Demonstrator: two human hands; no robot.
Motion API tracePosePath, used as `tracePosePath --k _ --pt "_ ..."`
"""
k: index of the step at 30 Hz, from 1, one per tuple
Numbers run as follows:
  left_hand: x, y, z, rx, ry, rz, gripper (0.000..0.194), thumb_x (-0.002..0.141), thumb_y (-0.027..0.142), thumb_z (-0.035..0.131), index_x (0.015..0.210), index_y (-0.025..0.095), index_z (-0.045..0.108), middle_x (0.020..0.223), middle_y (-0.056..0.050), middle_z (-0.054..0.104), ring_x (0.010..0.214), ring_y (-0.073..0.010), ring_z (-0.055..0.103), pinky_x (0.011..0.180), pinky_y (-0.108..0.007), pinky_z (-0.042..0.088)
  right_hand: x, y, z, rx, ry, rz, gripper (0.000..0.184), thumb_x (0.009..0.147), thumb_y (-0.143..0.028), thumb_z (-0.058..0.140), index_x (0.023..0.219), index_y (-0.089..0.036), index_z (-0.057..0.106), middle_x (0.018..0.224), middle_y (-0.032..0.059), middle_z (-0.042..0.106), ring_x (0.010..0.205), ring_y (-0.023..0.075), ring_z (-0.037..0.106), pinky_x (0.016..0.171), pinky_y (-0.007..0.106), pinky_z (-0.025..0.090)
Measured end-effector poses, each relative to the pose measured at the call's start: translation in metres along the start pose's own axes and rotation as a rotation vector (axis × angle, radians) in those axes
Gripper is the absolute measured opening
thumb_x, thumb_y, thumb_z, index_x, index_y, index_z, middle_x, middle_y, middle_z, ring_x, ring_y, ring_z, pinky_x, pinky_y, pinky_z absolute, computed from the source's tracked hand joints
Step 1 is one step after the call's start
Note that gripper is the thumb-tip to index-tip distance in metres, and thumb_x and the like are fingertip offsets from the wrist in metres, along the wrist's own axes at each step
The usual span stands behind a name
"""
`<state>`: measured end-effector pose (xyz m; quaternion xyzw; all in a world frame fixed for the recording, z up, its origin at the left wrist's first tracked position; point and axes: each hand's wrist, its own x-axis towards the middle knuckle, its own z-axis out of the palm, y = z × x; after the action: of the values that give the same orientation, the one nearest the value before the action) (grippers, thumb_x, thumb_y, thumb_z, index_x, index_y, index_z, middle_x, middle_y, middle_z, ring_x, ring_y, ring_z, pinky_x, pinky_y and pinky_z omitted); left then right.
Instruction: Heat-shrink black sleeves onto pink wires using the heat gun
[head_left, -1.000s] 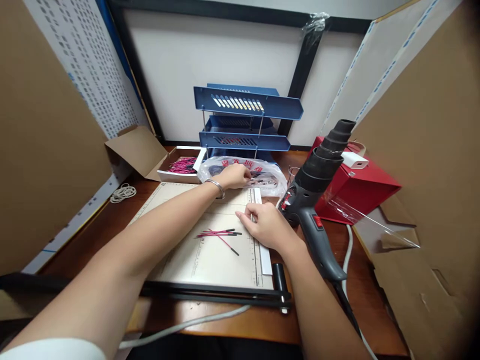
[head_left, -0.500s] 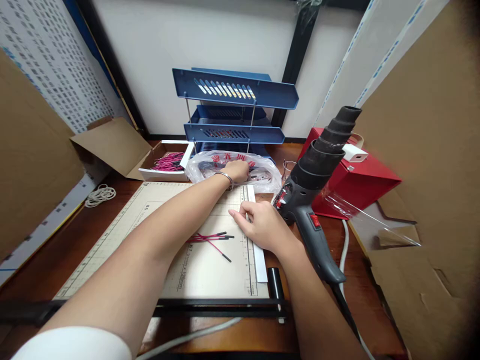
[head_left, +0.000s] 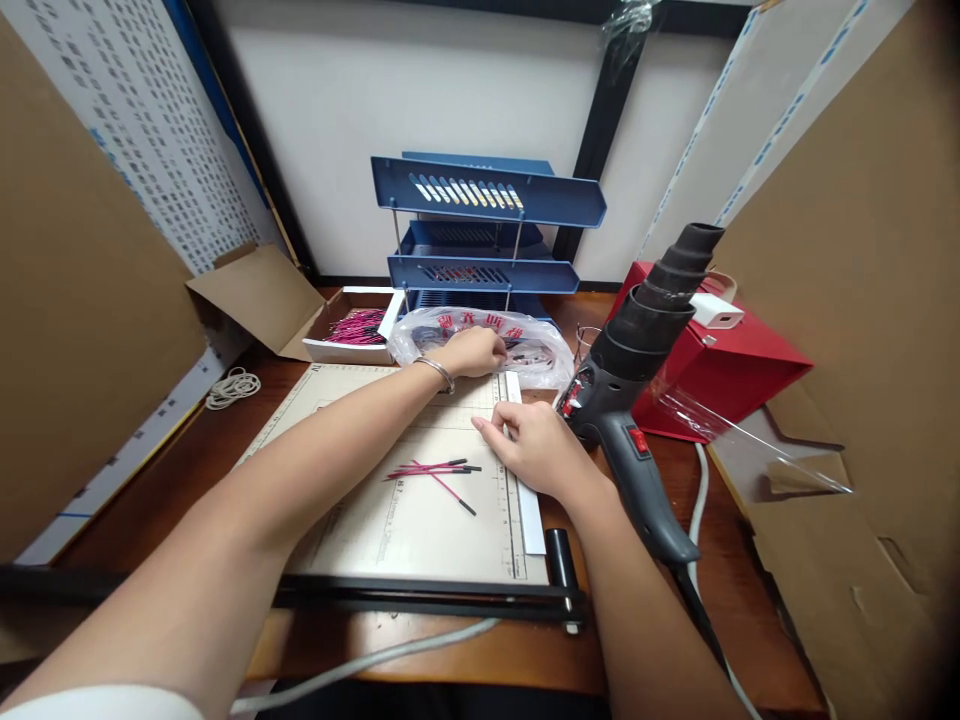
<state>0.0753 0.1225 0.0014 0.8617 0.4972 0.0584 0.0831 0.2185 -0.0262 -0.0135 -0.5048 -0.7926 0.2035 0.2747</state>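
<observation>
My left hand (head_left: 474, 352), with a bangle at the wrist, reaches over the opening of a clear plastic bag (head_left: 409, 345) with red print. Its fingers are curled down at the bag's contents, dark-ended wires (head_left: 531, 355); what they grip is hidden. My right hand (head_left: 536, 448) rests at the right edge of a cream paper cutter board (head_left: 442, 540), beside a white strip (head_left: 531, 525). Its fingers are bent inward and closed, and I cannot make out anything in them. Several pink wires with black ends (head_left: 442, 470) lie crossed on the board, left of this hand.
A heat gun (head_left: 637, 400) stands close on the right, nozzle up, before a red box (head_left: 750, 360). Behind the bag is a blue tray rack (head_left: 487, 275). An open carton (head_left: 349, 350) of pink wires stands left, near a coiled white cord (head_left: 232, 388). The cutter's black arm (head_left: 420, 597) crosses the front.
My left hand has lifted slightly out of the bag's middle toward its near edge. My right hand stays at the board's edge. The whole view has shifted a little.
</observation>
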Motion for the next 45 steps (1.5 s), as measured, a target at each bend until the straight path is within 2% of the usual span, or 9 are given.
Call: tracePosePath --k 8,11,15,19,22,26,30,33,45 --pt "-0.129 0.002 -0.03 -0.065 0.134 0.181 0.027 0.098 0.034 0.054 0.103 0.017 0.075 0.107 -0.009 0.073 0.1 -0.024 0.066 0.09 -0.036 0.049 -0.002 -0.001 0.001 0.006 -0.009 -0.026 0.039 0.095 -0.04 0.058 0.063 -0.02 0.047 0.056 -0.0034 0.043 0.057 0.0117 0.035 0.062 0.029 0.021" --pt "-0.175 0.008 -0.034 -0.11 0.042 0.179 0.031 0.098 0.042 0.058 0.113 0.018 0.072 0.113 -0.009 0.069 0.106 -0.0254 0.064 0.093 -0.037 0.049 -0.002 -0.004 0.002 0.018 -0.015 -0.042 0.037 0.095 -0.038 0.058 0.064 -0.02 0.049 0.058 -0.0028 0.047 0.058 0.0118 0.038 0.062 0.029 0.022" --pt "-0.211 0.019 -0.034 -0.086 -0.105 0.165 0.034 0.094 0.04 0.065 0.122 0.022 0.069 0.119 -0.008 0.068 0.11 -0.0261 0.062 0.096 -0.038 0.048 -0.003 -0.003 0.003 0.013 0.005 -0.055 0.037 0.096 -0.038 0.057 0.064 -0.02 0.05 0.059 -0.0016 0.051 0.061 0.0128 0.04 0.063 0.029 0.024" --pt "-0.222 0.025 -0.036 -0.076 -0.152 0.145 0.025 0.097 0.034 0.061 0.117 0.024 0.072 0.11 -0.006 0.071 0.102 -0.0237 0.064 0.088 -0.034 0.048 -0.003 -0.003 0.002 0.021 0.009 -0.046 0.037 0.096 -0.04 0.056 0.065 -0.02 0.052 0.06 -0.001 0.053 0.063 0.0138 0.042 0.064 0.029 0.025" --pt "-0.204 0.021 -0.038 -0.071 -0.095 0.148 0.031 0.101 0.043 0.053 0.112 0.022 0.073 0.102 -0.006 0.073 0.092 -0.0223 0.066 0.082 -0.033 0.048 -0.003 -0.004 0.002 0.034 0.008 -0.041 0.037 0.096 -0.041 0.056 0.065 -0.02 0.051 0.059 -0.0015 0.05 0.061 0.0135 0.041 0.064 0.029 0.025" --pt "-0.135 0.003 -0.035 -0.033 0.097 0.119 0.041 0.105 0.04 0.041 0.101 0.015 0.073 0.099 -0.01 0.075 0.089 -0.0219 0.066 0.081 -0.033 0.047 -0.003 -0.005 0.0 0.044 0.003 -0.038 0.038 0.095 -0.041 0.056 0.064 -0.02 0.048 0.056 -0.0028 0.045 0.058 0.0126 0.038 0.063 0.029 0.023" --pt "-0.05 -0.012 -0.024 0.092 0.041 0.057 0.038 0.103 0.033 0.042 0.11 0.016 0.075 0.116 -0.012 0.076 0.103 -0.0226 0.068 0.091 -0.032 0.049 -0.002 -0.006 0.0 0.035 -0.011 -0.012 0.039 0.095 -0.041 0.057 0.064 -0.02 0.046 0.054 -0.0039 0.04 0.056 0.0117 0.033 0.062 0.03 0.02" --pt "-0.007 -0.014 -0.013 0.142 -0.029 0.002 0.03 0.096 0.028 0.056 0.114 0.016 0.076 0.109 -0.012 0.078 0.098 -0.0231 0.071 0.087 -0.03 0.051 -0.002 -0.007 0.001 0.018 -0.025 0.003 0.038 0.095 -0.04 0.057 0.064 -0.02 0.048 0.053 -0.0042 0.037 0.055 0.0118 0.031 0.061 0.03 0.018" --pt "0.046 -0.025 0.014 0.246 -0.013 -0.158 0.051 0.098 0.052 0.064 0.128 0.011 0.066 0.13 -0.018 0.068 0.119 -0.0282 0.066 0.104 -0.049 0.052 0.001 -0.001 -0.001 0.043 0.007 0.032 0.036 0.095 -0.042 0.057 0.067 -0.02 0.051 0.052 -0.0045 0.036 0.054 0.0114 0.031 0.061 0.03 0.019"
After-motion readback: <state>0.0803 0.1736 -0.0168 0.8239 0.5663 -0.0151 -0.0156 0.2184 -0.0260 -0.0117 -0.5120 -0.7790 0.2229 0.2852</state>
